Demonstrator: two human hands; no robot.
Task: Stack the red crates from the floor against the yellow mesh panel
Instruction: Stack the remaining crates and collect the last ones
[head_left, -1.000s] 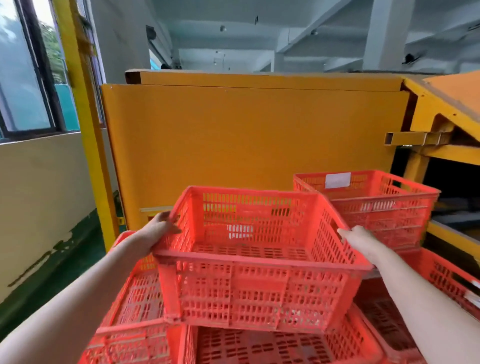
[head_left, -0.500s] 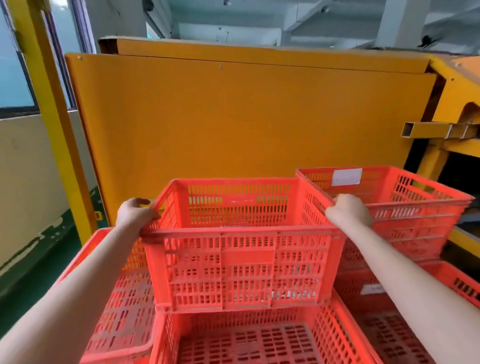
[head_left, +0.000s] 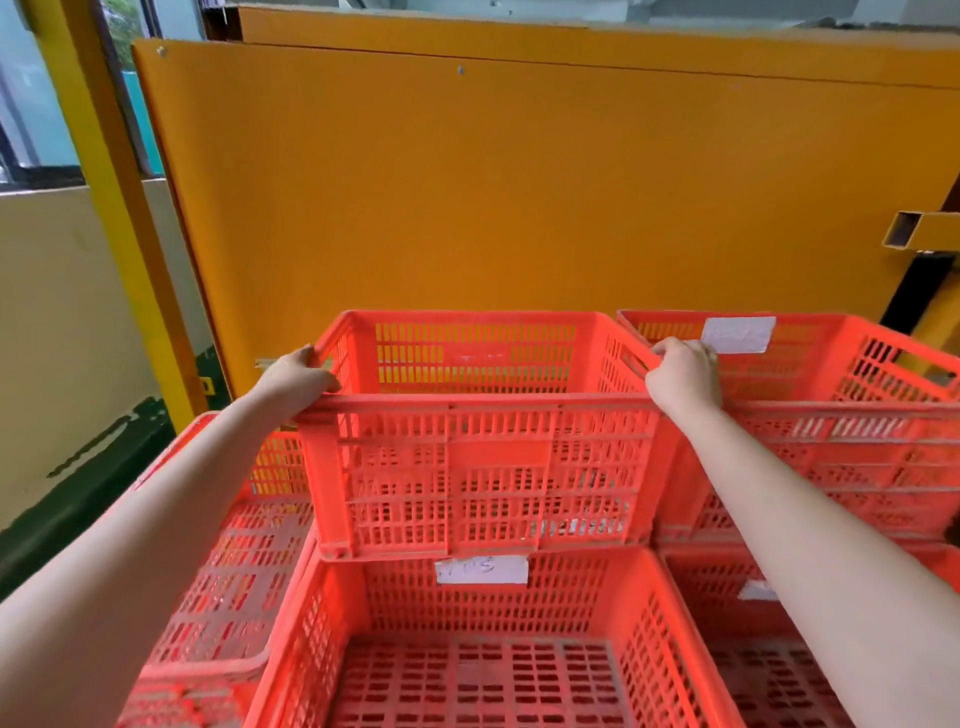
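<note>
A red slatted crate (head_left: 483, 467) stands upright against the big yellow panel (head_left: 519, 182), level with a second red crate (head_left: 841, 447) on its right that bears a white label. My left hand (head_left: 298, 382) grips the centre crate's left rim near the front corner. My right hand (head_left: 683, 376) grips its right rim at the front corner, where the two crates meet. Below and nearer to me is another red crate (head_left: 467, 649), open side up, with a white label on its far wall.
More red crates lie at the lower left (head_left: 228, 571) and lower right (head_left: 779, 675). A yellow post (head_left: 119, 208) stands left of the panel beside a cream wall and a green floor strip. A yellow steel frame with an open tube end (head_left: 909, 236) juts in at right.
The centre crate went from tilted and held in the air to level and pushed back against the yellow panel, beside the right-hand crate. Both hands shifted onto its rim corners. The camera came closer.
</note>
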